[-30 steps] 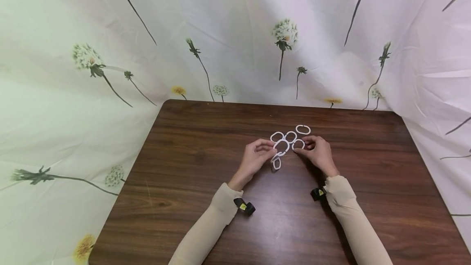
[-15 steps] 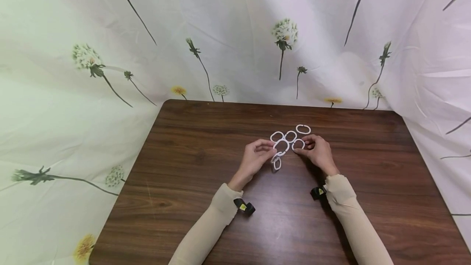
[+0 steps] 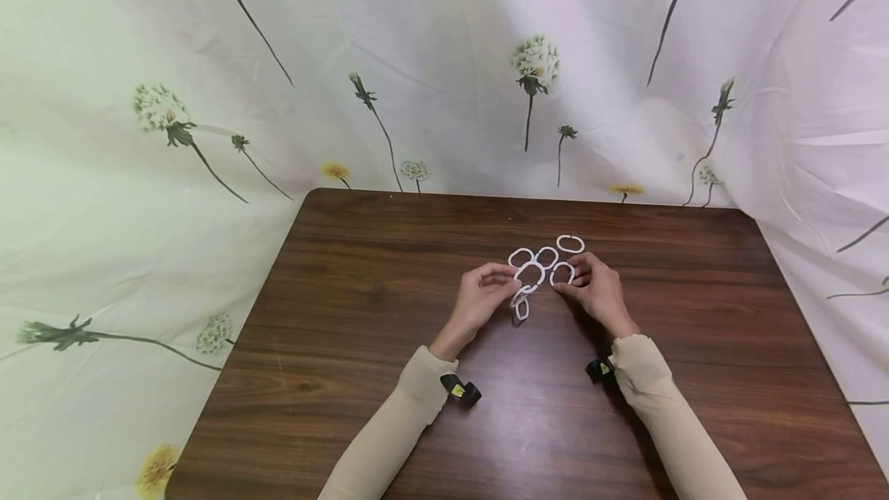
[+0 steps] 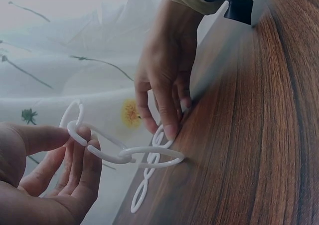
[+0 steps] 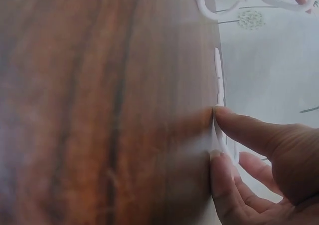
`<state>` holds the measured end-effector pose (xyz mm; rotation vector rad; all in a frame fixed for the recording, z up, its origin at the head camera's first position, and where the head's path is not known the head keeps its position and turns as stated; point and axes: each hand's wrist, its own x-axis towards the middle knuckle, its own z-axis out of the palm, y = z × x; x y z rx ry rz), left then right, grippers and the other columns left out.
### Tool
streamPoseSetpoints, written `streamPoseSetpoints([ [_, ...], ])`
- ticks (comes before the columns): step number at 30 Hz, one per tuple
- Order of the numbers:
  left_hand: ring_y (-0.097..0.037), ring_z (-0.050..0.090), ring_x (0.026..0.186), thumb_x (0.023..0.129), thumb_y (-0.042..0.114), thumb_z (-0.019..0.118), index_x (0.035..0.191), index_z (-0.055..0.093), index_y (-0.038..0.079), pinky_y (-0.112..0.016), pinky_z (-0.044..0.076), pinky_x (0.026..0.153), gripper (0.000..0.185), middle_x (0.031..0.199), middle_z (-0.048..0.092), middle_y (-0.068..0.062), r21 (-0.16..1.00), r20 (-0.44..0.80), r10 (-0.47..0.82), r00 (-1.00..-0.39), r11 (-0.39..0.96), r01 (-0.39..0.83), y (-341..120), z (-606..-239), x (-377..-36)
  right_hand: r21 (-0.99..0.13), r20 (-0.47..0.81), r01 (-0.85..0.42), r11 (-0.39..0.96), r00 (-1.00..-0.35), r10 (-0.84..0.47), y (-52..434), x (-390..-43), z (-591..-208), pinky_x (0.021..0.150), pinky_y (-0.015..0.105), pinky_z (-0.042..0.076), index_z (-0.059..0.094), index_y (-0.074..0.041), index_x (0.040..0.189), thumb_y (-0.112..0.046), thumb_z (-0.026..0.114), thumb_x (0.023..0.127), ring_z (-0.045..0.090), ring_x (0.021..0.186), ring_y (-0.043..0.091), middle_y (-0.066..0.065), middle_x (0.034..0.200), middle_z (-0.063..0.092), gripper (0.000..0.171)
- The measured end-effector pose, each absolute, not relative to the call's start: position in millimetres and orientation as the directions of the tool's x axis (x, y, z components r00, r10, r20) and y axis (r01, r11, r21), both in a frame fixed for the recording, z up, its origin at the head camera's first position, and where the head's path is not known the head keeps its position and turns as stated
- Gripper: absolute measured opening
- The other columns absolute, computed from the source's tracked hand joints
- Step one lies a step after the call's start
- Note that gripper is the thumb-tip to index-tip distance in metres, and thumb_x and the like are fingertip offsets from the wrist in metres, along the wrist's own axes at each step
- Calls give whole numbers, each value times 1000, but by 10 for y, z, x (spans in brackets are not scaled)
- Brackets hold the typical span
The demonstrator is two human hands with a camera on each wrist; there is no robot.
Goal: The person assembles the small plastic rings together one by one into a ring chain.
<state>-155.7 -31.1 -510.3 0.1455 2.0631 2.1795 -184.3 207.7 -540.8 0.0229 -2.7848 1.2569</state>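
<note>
Left hand (image 3: pixel 479 301), fingers curled, pinches a short chain (image 3: pixel 525 288) of white rings. At its 3 o'clock, right hand (image 3: pixel 596 292) pinches one ring (image 3: pixel 562 274) on the table (image 3: pixel 361 307).

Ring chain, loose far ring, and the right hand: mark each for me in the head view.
Ring chain (image 3: pixel 529 275), head view, white rim of its large link.
Loose far ring (image 3: pixel 570 244), head view, on its rim.
Right hand (image 3: pixel 599 293), head view, back of the hand.

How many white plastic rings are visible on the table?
6, perhaps more hidden: a far ring; two rings behind the hands; one held by the left hand, linked to a small ring; one pinched by the right hand.
</note>
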Motion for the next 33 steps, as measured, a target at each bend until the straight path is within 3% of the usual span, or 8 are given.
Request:
streamPoseSetpoints([
  [5,-4,67,75,85,7,75,112,69,-1,-24,58,73,29,102,71,-25,998,-37,154,-987,-49,-45,-319,-5118,-1569,-762,106,-74,643,-994,11,2077,-1819,-5424,63,14,53,63,-7,111,-16,89,71,69,76,20,12,87,71,49],
  [8,-4,67,75,85,7,75,110,69,-1,-17,54,69,27,100,71,-23,998,-33,150,-988,-49,-41,-323,-5123,-1569,-766,108,-75,639,-994,13,2093,-1807,-5439,62,15,54,64,-7,111,-17,90,70,68,73,14,11,87,71,49],
  [18,-5,68,76,85,7,75,109,70,-1,-16,56,70,26,101,71,-24,998,-17,142,-990,-53,-24,-350,-5104,-1575,-833,19,-15,552,-1000,2,2137,-1733,-5422,61,14,53,64,-8,112,-21,89,71,67,68,-1,13,92,71,50],
  [23,-4,67,77,85,8,76,110,70,0,-15,55,71,27,103,71,-25,999,-16,134,-991,-40,-22,-365,-5105,-1580,-882,-18,11,472,-1000,-11,2141,-1701,-5424,60,15,53,63,-5,116,-17,88,72,68,68,-1,18,95,70,52],
  [33,-4,66,79,87,5,72,116,65,-8,-20,57,75,32,110,66,-34,999,-30,195,-980,-32,-37,-399,-4957,-1545,-898,41,-47,437,-999,-23,2123,-1552,-5223,56,18,56,63,-4,118,-9,86,74,68,68,5,22,96,68,50],
])
